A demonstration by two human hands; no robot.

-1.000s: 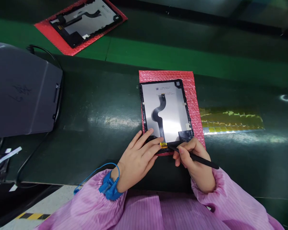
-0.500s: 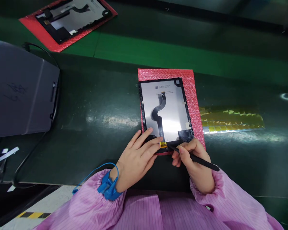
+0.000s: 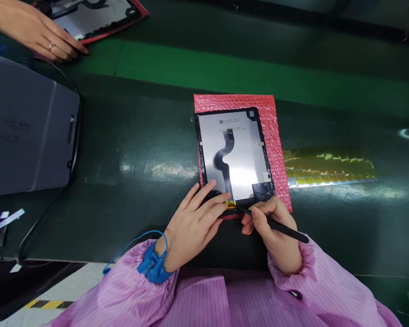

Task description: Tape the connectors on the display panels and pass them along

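Left hand (image 3: 192,226), fingers spread, rests on a likely fragile panel (image 3: 245,152) at center, best held by its edges; right hand (image 3: 276,240) pinches a black tool (image 3: 289,230).

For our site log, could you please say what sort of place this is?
Probably an electronics assembly or repair line: a display panel on red bubble wrap and a blue wrist strap.

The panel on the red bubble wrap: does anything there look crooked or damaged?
No damage stands out. The panel sits off-centre on the red bubble wrap, with more showing at right than left. Its black cable curves but looks unbroken where visible.
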